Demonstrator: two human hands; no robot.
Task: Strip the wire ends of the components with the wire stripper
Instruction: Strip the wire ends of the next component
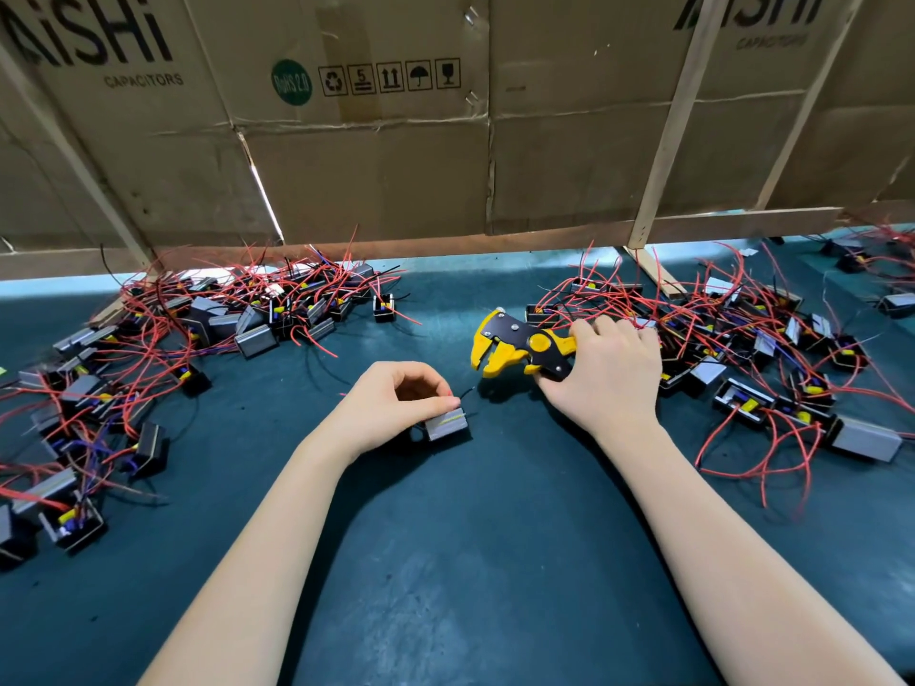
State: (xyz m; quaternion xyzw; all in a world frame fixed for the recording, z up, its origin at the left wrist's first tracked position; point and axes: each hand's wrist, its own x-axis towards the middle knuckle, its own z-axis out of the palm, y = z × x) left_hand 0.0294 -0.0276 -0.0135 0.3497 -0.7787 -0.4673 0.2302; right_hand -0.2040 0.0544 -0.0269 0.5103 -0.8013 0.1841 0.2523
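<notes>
We look across a dark teal work mat [470, 561] that covers the bench from edge to edge, its surface scuffed with pale marks near the front. Behind it we face a wall of flattened cardboard boxes [376, 156], creased and dented, printed with the "AiSHi CAPACITORS" lettering [94, 42] at upper left and again, partly cut off, at upper right. We read a round green RoHS 2.0 sticker [292, 82] beside a row of black handling symbols [390, 76]. Pale wooden slats [673, 126] lean diagonally across the cardboard, and a strip of daylight [64, 284] shows under its lower edge.
</notes>
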